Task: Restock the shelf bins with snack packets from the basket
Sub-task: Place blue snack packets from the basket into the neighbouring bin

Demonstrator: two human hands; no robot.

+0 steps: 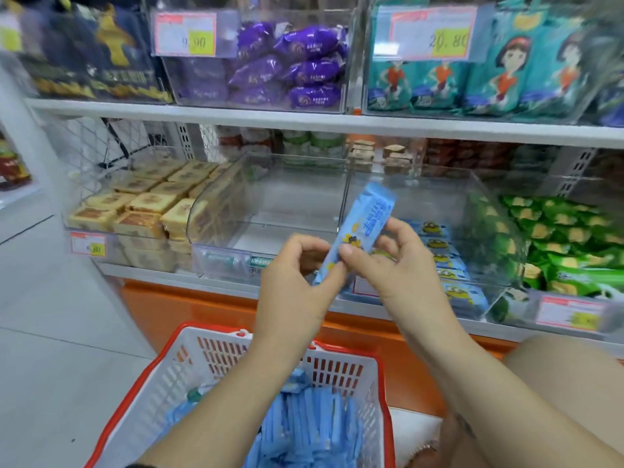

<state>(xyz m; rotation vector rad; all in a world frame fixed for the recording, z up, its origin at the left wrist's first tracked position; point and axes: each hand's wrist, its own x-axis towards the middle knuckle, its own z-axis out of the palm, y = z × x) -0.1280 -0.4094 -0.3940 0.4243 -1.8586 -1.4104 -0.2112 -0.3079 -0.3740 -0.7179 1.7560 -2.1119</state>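
A long light-blue snack packet [366, 221] stands nearly upright between my hands, in front of the lower shelf. My left hand [297, 278] pinches its lower end. My right hand [395, 261] grips its middle with thumb and fingers. Below them a white basket with a red rim [344, 366] holds several more light-blue packets [310, 427]. Just behind my right hand, a clear shelf bin [472, 211] has a row of the same blue packets [442, 258] along its floor. Left of it stands a clear bin [270, 204] with only a few packets at its front.
Yellow packets [148, 204] fill the lower-left bin and green ones [567, 244] the lower-right. The upper shelf [304, 119] carries bins of purple [297, 65] and teal packets [506, 69]. An orange base [209, 309] runs under the shelving; grey floor tiles lie to the left.
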